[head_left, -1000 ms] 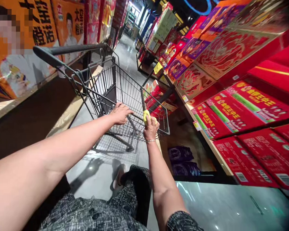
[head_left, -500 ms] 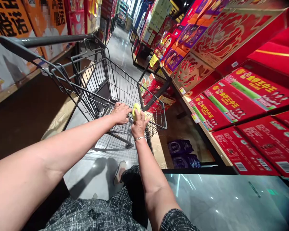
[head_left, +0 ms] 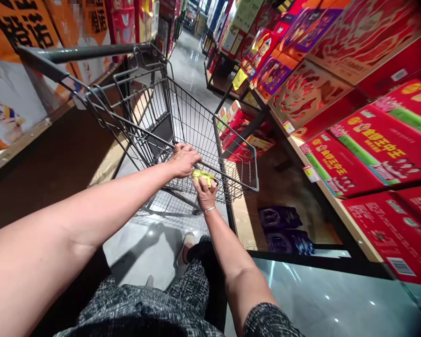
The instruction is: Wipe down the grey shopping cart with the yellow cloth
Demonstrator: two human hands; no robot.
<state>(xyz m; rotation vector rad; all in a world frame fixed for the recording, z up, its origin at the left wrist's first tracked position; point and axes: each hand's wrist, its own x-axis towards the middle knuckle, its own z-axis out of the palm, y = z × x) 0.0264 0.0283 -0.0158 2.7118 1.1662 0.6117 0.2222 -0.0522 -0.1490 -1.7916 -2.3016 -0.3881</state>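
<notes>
A dark grey wire shopping cart stands at an angle before me, its basket seen from the side. My left hand is closed over the cart's upper side rail. Just right of it and a little lower, my right hand grips a yellow-green cloth. The cloth lies bunched across its fingertips, against the near side of the rail or just under it; exact contact is hard to make out. A thin bracelet circles the right wrist.
Stacked red gift boxes fill the shelf on the right, with dark purple packages low beneath it. Orange cartons line the left side. A shiny floor aisle runs between displays ahead.
My right hand has turned and lowered slightly, and the cloth moved from on top of the rail to its near side. My left hand keeps its hold. The whole view shifted.
</notes>
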